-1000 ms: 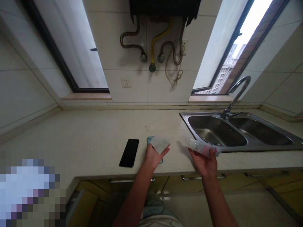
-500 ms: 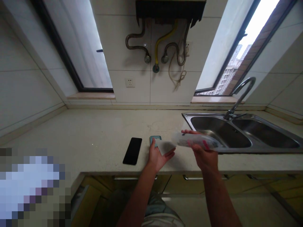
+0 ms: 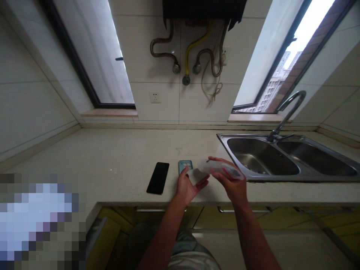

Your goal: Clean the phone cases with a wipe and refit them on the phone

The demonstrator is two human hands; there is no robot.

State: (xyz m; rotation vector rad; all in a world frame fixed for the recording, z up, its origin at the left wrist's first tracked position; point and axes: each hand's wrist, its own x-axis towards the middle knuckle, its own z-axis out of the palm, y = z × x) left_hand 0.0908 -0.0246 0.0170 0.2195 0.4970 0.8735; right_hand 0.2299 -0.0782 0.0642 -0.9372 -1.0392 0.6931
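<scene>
Beige stone countertop (image 3: 112, 157) runs along a white tiled wall, with both of a person's bare hands held just above it. The right hand (image 3: 229, 179) closes in a narrow, firm grip on a clear plastic packet (image 3: 223, 169) with pink print, its fingers curled over the packet's top edge. The left hand (image 3: 187, 188) lies palm up, its thumb and fingers cupped around a pale sheet of tissue (image 3: 195, 176), which meets the packet's left end. Just past the left hand at 12 o'clock, a teal phone case (image 3: 185, 166) lies flat on the counter. At 10 o'clock from that hand lies a black smartphone (image 3: 158, 178). A stainless steel double sink (image 3: 253, 135) sits at 2 o'clock from the right hand, with a gooseneck faucet (image 3: 289, 112) rising behind it. Farther out at 12 o'clock, a wall socket (image 3: 155, 97) sits below copper and yellow hoses (image 3: 197, 48).
</scene>
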